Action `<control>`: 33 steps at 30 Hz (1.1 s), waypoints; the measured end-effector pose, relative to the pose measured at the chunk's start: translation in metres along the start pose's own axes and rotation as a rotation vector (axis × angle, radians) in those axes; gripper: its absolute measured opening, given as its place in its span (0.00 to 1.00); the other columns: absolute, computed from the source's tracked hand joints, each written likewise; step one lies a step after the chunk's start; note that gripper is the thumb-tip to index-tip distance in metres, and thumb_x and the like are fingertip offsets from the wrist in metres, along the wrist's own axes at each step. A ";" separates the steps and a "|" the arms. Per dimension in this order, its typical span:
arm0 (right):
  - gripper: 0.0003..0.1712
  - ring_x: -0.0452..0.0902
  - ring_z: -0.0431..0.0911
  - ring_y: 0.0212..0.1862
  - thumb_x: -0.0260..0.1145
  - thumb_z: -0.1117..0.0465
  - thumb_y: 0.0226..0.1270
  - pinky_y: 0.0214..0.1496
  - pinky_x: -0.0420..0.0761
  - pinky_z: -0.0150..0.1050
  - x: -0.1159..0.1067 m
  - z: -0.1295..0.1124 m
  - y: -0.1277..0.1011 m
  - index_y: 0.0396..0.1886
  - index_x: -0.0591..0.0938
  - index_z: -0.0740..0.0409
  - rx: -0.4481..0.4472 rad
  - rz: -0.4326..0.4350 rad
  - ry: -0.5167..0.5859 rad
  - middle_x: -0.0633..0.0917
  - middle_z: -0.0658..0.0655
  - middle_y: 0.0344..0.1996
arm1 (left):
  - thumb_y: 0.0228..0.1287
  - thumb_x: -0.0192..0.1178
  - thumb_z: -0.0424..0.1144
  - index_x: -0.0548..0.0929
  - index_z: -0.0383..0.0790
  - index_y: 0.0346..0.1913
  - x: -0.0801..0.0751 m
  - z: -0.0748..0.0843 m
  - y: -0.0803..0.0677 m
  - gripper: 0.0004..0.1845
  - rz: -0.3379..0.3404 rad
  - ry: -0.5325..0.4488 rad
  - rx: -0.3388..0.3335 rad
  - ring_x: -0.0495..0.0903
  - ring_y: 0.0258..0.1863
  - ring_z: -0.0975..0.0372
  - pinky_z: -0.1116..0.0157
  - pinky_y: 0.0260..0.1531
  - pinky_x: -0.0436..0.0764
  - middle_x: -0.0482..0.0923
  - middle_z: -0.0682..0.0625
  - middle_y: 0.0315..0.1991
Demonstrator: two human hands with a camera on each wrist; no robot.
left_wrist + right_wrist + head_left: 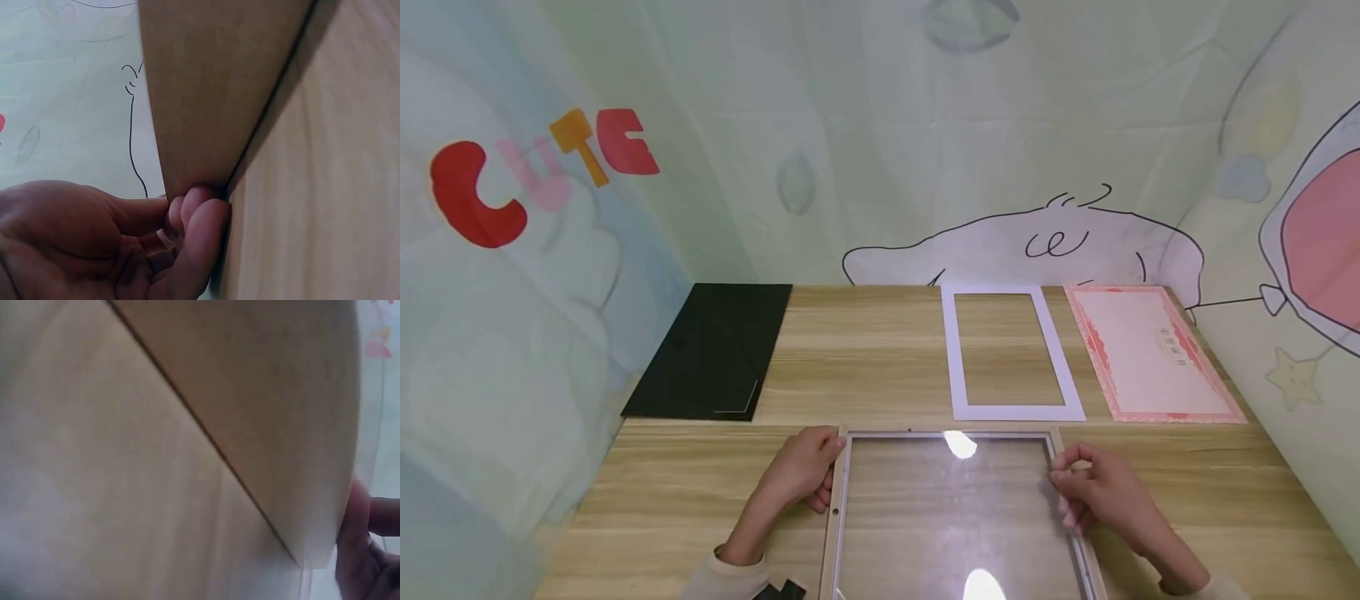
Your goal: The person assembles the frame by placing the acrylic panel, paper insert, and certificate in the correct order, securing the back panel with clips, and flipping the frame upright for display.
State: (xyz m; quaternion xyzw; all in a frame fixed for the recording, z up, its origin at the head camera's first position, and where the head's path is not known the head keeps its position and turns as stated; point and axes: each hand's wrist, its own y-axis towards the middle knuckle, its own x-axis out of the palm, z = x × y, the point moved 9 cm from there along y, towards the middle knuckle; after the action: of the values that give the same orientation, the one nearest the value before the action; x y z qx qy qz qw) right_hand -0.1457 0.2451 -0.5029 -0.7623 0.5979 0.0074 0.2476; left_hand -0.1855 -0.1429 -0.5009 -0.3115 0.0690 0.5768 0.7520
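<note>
With the middle of the frame's visible part as the dial's centre and 12 directed away from the person, the wooden picture frame [831, 546] lies on the table [865, 350], its near end cut off by the lower edge of the head view, a glossy clear pane [958, 517] visible inside it. The left forearm, in a pale sleeve [722, 577], slants in toward about 1 o'clock; its wrist is slightly bent and the left hand [797, 473] rests between 9 and 10, close to the far left corner. This hand grips the frame: thumb on the upper edge, curled fingers [200, 240] against the outer side, down near the tabletop, as the left wrist view confirms. The right forearm slants in toward between 10 and 11, and the right hand [1105, 493] stands between 2 and 3. Its thumb and forefinger are bent together in a pinch at the frame's right bar, the remaining fingers curled low along the outside; whether the pane's edge is also caught between the tips cannot be determined. Neither hand is released. A black board [700, 350] lies at 10 o'clock, a white border sheet [1018, 412] near 1, and a pink-edged paper [1150, 350] between 1 and 2, all well apart from both hands. A small black object [792, 590], partly cropped, sits just beside the left sleeve.
</note>
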 end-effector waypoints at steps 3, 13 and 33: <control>0.14 0.73 0.40 0.14 0.70 0.59 0.66 0.15 0.77 0.37 -0.004 -0.010 -0.001 0.36 0.75 0.63 -0.053 0.075 -0.205 0.77 0.52 0.14 | 0.79 0.49 0.41 0.75 0.34 0.31 0.000 0.000 0.000 0.17 0.002 0.000 0.000 0.79 0.09 0.59 0.56 0.13 0.83 0.73 0.44 0.15; 0.22 0.65 0.38 0.20 0.78 0.49 0.56 0.21 0.65 0.31 -0.009 -0.021 0.006 0.21 0.73 0.52 -0.104 0.135 -0.556 0.70 0.45 0.16 | 0.77 0.54 0.45 0.75 0.36 0.29 0.000 -0.001 0.000 0.19 0.007 0.011 -0.008 0.78 0.10 0.60 0.57 0.13 0.83 0.74 0.47 0.15; 0.23 0.62 0.37 0.16 0.72 0.45 0.63 0.15 0.64 0.31 -0.015 -0.012 0.014 0.21 0.73 0.53 -0.037 0.058 -0.475 0.68 0.45 0.14 | 0.68 0.64 0.45 0.72 0.39 0.26 -0.001 -0.002 0.002 0.17 0.041 0.076 -0.023 0.77 0.08 0.63 0.60 0.11 0.81 0.76 0.47 0.12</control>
State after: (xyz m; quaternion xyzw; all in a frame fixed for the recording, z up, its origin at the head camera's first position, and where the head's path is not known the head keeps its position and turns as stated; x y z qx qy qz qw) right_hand -0.1665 0.2522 -0.4932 -0.7260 0.5443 0.2049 0.3669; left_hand -0.1867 -0.1447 -0.5026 -0.3404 0.0972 0.5805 0.7333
